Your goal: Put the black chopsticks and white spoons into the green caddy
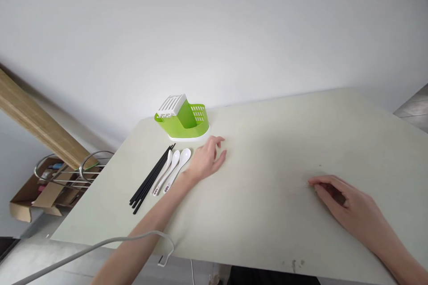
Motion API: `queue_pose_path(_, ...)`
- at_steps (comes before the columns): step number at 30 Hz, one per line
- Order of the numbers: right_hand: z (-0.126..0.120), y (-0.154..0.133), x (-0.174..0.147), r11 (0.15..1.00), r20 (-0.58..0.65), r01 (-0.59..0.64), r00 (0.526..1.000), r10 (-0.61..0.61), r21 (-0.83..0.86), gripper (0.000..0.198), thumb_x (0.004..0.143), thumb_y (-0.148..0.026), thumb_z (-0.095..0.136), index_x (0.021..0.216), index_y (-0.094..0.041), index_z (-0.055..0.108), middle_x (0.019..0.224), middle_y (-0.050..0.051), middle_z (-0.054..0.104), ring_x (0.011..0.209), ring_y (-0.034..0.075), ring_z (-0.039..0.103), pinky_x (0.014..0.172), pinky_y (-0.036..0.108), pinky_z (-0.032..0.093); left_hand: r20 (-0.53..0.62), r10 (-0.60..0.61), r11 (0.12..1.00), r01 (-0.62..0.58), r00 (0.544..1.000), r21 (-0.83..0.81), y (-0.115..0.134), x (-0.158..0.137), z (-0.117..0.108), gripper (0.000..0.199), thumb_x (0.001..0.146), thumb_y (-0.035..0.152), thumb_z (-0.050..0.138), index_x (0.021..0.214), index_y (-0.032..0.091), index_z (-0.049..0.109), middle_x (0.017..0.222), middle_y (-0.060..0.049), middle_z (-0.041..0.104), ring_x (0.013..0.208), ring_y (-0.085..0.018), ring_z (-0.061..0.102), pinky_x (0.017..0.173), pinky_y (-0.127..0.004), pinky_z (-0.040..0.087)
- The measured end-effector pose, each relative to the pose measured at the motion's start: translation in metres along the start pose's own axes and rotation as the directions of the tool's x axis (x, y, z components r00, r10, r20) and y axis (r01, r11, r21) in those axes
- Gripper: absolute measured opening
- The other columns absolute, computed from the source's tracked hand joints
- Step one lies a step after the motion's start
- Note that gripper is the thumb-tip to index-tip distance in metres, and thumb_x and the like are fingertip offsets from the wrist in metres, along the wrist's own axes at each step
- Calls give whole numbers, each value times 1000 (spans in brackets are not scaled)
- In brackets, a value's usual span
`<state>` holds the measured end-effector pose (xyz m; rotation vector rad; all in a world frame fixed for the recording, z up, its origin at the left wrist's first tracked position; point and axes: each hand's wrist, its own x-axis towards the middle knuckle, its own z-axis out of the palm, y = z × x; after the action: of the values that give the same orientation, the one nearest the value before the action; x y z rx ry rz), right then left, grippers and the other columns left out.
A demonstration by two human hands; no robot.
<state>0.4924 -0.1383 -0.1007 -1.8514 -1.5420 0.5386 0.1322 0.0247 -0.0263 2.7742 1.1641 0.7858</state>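
Just in front of a green and white utensil holder (189, 129), my left hand (205, 158) hovers over or rests on the table, thumb and fingers apart and nothing in them. To its left lie several white spoons (174, 170), bowls pointing away from me. Black chopsticks (152, 180) lie in a loose bundle beside them. Far to the right, my right hand (347, 209) is low at the tabletop, its thumb and fingertips pinched together. No object shows between them.
The pale table (261, 205) stands against a white wall. A grey cable (110, 241) crosses over my left forearm at the front edge. Left of the table are a metal rack (72, 182), an open cardboard box (50, 196) and a long brown board (40, 120).
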Motion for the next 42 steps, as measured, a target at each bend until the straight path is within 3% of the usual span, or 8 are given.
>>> queue_pose_path(2, 0, 1, 0, 1000, -7, -8, 1000, 8, -1, 35, 92, -54, 53, 100, -27, 74, 97, 4, 75, 77, 21, 68, 61, 29, 52, 79, -82, 989, 91, 993, -115, 15, -2, 17, 21, 101, 37, 52, 114, 21, 46, 77, 5, 58, 50, -11, 46, 55, -25, 38)
queue_pose_path(4, 1, 2, 0, 1000, -3, -13, 1000, 13, -4, 35, 91, -54, 53, 100, -27, 74, 99, 4, 75, 78, 20, 68, 61, 29, 53, 141, -91, 972, 119, 986, -204, 23, -2, 28, 16, 101, 37, 51, 97, 23, 44, 65, 9, 44, 48, -10, 37, 53, -24, 30)
queue_pose_path(8, 2, 5, 1, 1000, -5, -19, 1000, 19, -5, 36, 91, -55, 55, 100, -27, 75, 99, 4, 75, 79, 20, 70, 61, 28, 53, 174, -66, 936, 121, 982, -331, 26, -3, 42, 30, 98, 28, 49, 74, 23, 30, 60, 9, 31, 52, -9, 26, 54, -23, 26)
queue_pose_path(14, 1, 4, 2, 999, 4, -31, 1000, 31, -29, 37, 89, -57, 57, 100, -27, 76, 98, 5, 76, 77, 20, 71, 59, 26, 54, 141, -41, 940, 86, 989, -332, 20, -17, 51, 34, 84, 12, 45, 72, 23, 15, 62, 7, 17, 60, -12, 13, 53, -25, 19)
queue_pose_path(21, 1, 3, 0, 994, 11, -95, 995, 96, -60, 39, 88, -61, 56, 101, -30, 76, 104, 3, 77, 83, 21, 74, 59, 24, 56, 156, 123, 977, -92, 980, -193, 21, -26, 51, 29, 71, 4, 44, 67, 22, 22, 57, 6, 23, 55, -13, 12, 51, -28, 16)
queue_pose_path(25, 1, 13, 1, 995, 43, -73, 996, 76, -72, 38, 87, -62, 59, 101, -31, 76, 106, 2, 78, 84, 21, 75, 62, 24, 58, 151, 181, 978, -162, 972, -134, 22, -26, 52, 25, 69, 3, 44, 65, 22, 28, 54, 6, 27, 52, -13, 13, 50, -29, 16)
queue_pose_path(42, -2, 1, 2, 996, 25, -74, 997, 75, -51, 35, 86, -58, 61, 98, -30, 78, 102, 4, 80, 82, 24, 77, 57, 25, 58, 210, 141, 989, -127, 967, -81, 24, -26, 50, 24, 78, 5, 47, 65, 22, 37, 54, 6, 38, 47, -12, 24, 49, -31, 18)
